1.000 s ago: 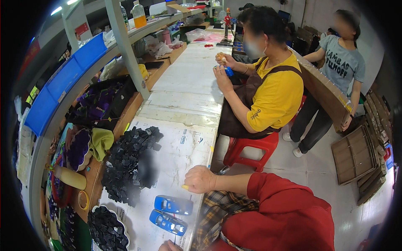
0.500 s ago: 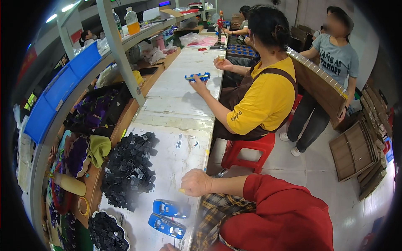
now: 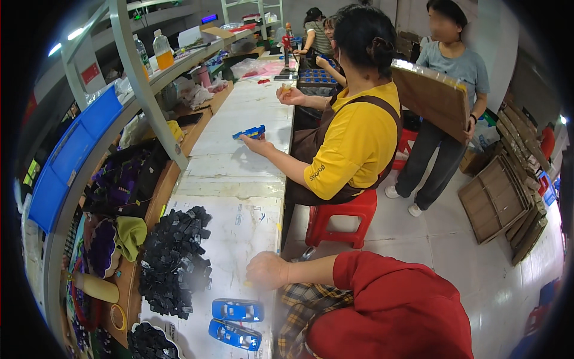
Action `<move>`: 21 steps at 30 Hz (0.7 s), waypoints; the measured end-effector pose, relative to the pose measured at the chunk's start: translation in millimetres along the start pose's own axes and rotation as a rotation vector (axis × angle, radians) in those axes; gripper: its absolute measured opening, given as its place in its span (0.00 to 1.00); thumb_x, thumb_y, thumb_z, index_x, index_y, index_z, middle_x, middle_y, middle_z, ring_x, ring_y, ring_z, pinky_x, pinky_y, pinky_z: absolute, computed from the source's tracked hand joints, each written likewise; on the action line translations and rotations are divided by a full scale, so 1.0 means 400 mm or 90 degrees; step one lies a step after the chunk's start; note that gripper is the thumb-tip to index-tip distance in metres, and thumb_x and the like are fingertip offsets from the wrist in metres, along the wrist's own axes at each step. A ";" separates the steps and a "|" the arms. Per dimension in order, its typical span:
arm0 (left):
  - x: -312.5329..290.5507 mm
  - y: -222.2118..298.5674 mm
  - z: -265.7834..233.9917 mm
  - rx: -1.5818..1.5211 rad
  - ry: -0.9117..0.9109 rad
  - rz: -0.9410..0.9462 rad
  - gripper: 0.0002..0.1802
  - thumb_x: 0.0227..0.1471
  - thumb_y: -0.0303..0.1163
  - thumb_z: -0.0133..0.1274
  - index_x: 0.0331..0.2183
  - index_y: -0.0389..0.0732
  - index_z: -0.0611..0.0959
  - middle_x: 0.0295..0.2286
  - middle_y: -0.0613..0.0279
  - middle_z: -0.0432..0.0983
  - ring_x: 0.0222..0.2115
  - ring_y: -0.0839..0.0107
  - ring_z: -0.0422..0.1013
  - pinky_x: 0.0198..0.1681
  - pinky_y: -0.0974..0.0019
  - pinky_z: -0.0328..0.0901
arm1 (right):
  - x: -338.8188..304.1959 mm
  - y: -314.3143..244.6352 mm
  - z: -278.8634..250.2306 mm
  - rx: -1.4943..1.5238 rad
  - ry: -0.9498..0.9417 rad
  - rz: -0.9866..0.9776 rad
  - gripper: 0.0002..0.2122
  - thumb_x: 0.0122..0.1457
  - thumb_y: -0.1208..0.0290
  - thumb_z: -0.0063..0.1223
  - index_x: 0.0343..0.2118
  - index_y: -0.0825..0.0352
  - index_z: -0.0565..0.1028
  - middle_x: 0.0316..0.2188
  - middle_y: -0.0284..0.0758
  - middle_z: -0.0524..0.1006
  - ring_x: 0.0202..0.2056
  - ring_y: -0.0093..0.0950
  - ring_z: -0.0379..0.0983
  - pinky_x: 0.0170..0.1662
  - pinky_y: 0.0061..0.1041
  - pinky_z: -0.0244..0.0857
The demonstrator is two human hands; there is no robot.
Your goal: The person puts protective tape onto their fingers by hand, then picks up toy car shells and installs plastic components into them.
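Note:
My right hand, at the end of a red sleeve, is curled into a fist at the table's near edge. A small yellowish patch shows by its fingertips, but the fingers' contents are hidden. Just below it on the white table, two blue toy car bodies lie side by side, apart from the hand. Left of them spreads a heap of small black plastic pieces. More such pieces fill a white scalloped bowl at the bottom. My left hand is out of view.
Ahead, a co-worker in yellow on a red stool holds a blue car part. Another person carries a wooden tray. A metal rack with blue bins lines the left. A pale bottle lies beside the heap.
The whole view has shifted slightly left and down. My left fingertips have left the lower edge. My right fist remains by the car bodies. The co-worker's hand with the blue part has come nearer.

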State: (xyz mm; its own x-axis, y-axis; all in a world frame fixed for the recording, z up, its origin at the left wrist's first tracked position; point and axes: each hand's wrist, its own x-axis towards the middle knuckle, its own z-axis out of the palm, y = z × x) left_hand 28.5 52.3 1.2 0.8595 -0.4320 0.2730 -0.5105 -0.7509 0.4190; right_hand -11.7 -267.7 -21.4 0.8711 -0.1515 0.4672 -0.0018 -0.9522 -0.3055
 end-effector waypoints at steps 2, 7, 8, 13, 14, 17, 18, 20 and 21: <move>0.001 0.004 0.001 -0.027 0.029 0.014 0.20 0.48 0.41 0.49 0.12 0.40 0.74 0.11 0.53 0.67 0.12 0.55 0.63 0.18 0.56 0.57 | 0.000 0.001 -0.002 -0.002 0.003 -0.004 0.10 0.45 0.62 0.48 0.14 0.59 0.72 0.18 0.31 0.71 0.25 0.33 0.70 0.31 0.33 0.64; 0.000 0.000 0.004 -0.013 0.035 0.012 0.20 0.48 0.41 0.50 0.13 0.39 0.73 0.11 0.52 0.67 0.12 0.54 0.63 0.18 0.56 0.57 | 0.002 -0.003 -0.003 -0.006 -0.010 0.005 0.10 0.46 0.61 0.47 0.15 0.59 0.73 0.18 0.31 0.71 0.26 0.32 0.70 0.31 0.33 0.64; -0.001 -0.001 0.007 -0.022 0.054 0.021 0.20 0.48 0.41 0.50 0.13 0.39 0.73 0.11 0.51 0.67 0.12 0.53 0.63 0.18 0.56 0.57 | 0.002 -0.003 -0.004 -0.010 -0.010 0.003 0.10 0.46 0.61 0.47 0.14 0.60 0.73 0.18 0.31 0.71 0.25 0.33 0.70 0.31 0.33 0.64; 0.000 0.003 0.002 -0.015 0.041 0.022 0.20 0.48 0.41 0.50 0.13 0.39 0.73 0.11 0.51 0.67 0.12 0.53 0.62 0.18 0.55 0.57 | 0.001 -0.004 -0.004 -0.004 -0.002 0.005 0.10 0.46 0.61 0.47 0.14 0.60 0.73 0.17 0.32 0.71 0.25 0.33 0.70 0.31 0.33 0.64; 0.000 0.002 0.003 -0.020 0.046 0.026 0.20 0.48 0.41 0.50 0.13 0.39 0.73 0.11 0.51 0.67 0.13 0.53 0.62 0.18 0.55 0.57 | 0.001 -0.004 -0.005 -0.005 -0.003 0.006 0.11 0.46 0.61 0.47 0.14 0.60 0.72 0.17 0.32 0.71 0.25 0.33 0.70 0.30 0.33 0.64; -0.004 -0.003 0.006 -0.004 0.055 0.031 0.20 0.48 0.41 0.50 0.13 0.39 0.74 0.11 0.51 0.67 0.13 0.53 0.63 0.18 0.56 0.57 | 0.002 -0.002 0.001 -0.006 -0.004 0.003 0.11 0.46 0.61 0.48 0.14 0.60 0.72 0.17 0.32 0.71 0.25 0.33 0.70 0.30 0.33 0.64; -0.004 -0.004 0.005 0.000 0.056 0.026 0.20 0.48 0.41 0.50 0.13 0.39 0.74 0.11 0.51 0.67 0.13 0.53 0.63 0.18 0.56 0.57 | 0.004 -0.005 0.002 -0.007 -0.005 0.000 0.11 0.46 0.61 0.48 0.14 0.60 0.72 0.17 0.32 0.71 0.25 0.33 0.70 0.30 0.33 0.64; 0.001 0.002 0.003 -0.009 0.048 0.025 0.20 0.48 0.41 0.50 0.13 0.39 0.73 0.11 0.52 0.66 0.13 0.53 0.63 0.18 0.56 0.58 | 0.004 -0.006 -0.001 0.002 0.008 -0.005 0.11 0.45 0.61 0.48 0.13 0.60 0.71 0.17 0.32 0.70 0.25 0.33 0.69 0.30 0.33 0.64; 0.002 0.003 0.003 -0.005 0.050 0.019 0.20 0.48 0.41 0.50 0.13 0.39 0.73 0.11 0.52 0.66 0.13 0.53 0.63 0.18 0.56 0.58 | 0.004 -0.007 -0.005 0.006 0.024 -0.006 0.10 0.45 0.62 0.49 0.13 0.60 0.70 0.17 0.32 0.70 0.25 0.33 0.69 0.30 0.33 0.64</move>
State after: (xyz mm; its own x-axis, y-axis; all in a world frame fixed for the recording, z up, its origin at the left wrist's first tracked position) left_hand 28.8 50.5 0.8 0.8396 -0.4136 0.3521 -0.5363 -0.7340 0.4166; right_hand -11.3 -266.0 -18.0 0.8518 -0.1522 0.5013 0.0119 -0.9510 -0.3090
